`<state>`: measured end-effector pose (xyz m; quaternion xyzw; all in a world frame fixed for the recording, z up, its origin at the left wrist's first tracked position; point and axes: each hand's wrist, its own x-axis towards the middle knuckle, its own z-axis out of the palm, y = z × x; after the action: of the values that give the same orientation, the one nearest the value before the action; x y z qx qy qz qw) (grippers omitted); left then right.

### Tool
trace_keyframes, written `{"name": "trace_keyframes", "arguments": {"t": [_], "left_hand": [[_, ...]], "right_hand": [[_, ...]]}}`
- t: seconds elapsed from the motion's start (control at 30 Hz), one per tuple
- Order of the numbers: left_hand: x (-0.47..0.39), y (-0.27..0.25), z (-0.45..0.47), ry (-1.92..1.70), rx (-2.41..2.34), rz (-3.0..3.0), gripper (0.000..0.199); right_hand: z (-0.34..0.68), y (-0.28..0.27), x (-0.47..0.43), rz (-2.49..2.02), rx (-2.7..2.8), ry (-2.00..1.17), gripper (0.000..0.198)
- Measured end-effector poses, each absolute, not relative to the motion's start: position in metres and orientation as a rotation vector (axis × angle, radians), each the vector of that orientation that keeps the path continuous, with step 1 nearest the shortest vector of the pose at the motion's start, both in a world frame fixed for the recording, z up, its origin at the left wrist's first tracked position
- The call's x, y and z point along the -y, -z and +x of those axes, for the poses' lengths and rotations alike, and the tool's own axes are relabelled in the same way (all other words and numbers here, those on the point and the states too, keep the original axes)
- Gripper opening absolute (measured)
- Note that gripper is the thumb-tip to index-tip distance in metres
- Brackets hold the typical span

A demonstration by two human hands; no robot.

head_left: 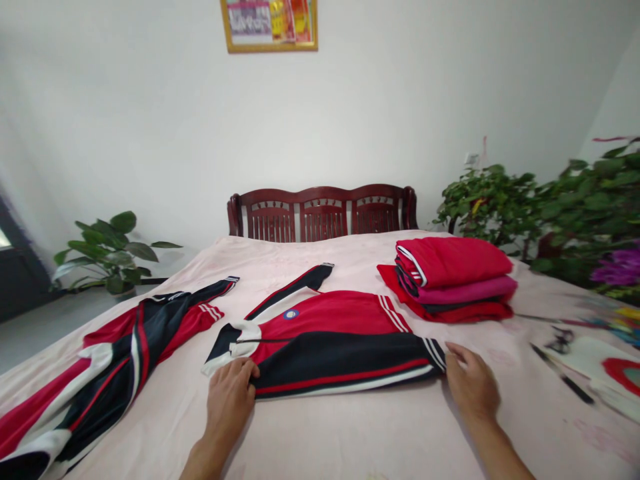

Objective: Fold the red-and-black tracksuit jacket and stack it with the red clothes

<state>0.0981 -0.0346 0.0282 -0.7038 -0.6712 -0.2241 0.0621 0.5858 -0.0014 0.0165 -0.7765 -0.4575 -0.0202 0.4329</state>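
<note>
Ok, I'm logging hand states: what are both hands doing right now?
Left hand: curled at the red-and-navy top; whether it grips cannot be told.
Right hand: closed on the striped cuff.

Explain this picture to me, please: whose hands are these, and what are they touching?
There's no machine here: these are a person's bare hands, seen from a camera worn on the head. A red, navy and white jacket lies on a pale pink sheet. The left hand touches its shoulder area; the right hand, a striped cuff. How firmly they grip is unclear. A similar garment lies left, folded clothes right.
</note>
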Motion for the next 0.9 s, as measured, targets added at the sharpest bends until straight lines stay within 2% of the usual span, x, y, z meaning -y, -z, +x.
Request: {"name": "trace_keyframes", "arguments": {"t": [0.13, 0.3, 0.47, 0.7, 0.9], "left_hand": [[0.029, -0.030, 0.123, 0.826, 1.764, -2.184, 0.037], [0.009, -0.026, 0.171, 0.773, 1.625, -2.340, 0.041], [-0.004, -0.003, 0.189, 0.570, 1.716, -2.333, 0.048], [-0.005, 0.008, 0.170, 0.411, 1.839, -2.287, 0.053], [-0.004, 0.010, 0.161, 0.432, 1.852, -2.230, 0.053]], "right_hand": [[0.568, -0.020, 0.007, -1.775, 1.374, 0.410, 0.046], [0.546, -0.015, 0.002, -1.546, 1.797, 0.566, 0.044], [0.542, 0.002, -0.008, -1.571, 2.059, 0.545, 0.046], [0.545, 0.013, -0.015, -1.792, 1.970, 0.477, 0.051], [0.551, 0.015, -0.015, -1.925, 1.873, 0.439, 0.051]]}}
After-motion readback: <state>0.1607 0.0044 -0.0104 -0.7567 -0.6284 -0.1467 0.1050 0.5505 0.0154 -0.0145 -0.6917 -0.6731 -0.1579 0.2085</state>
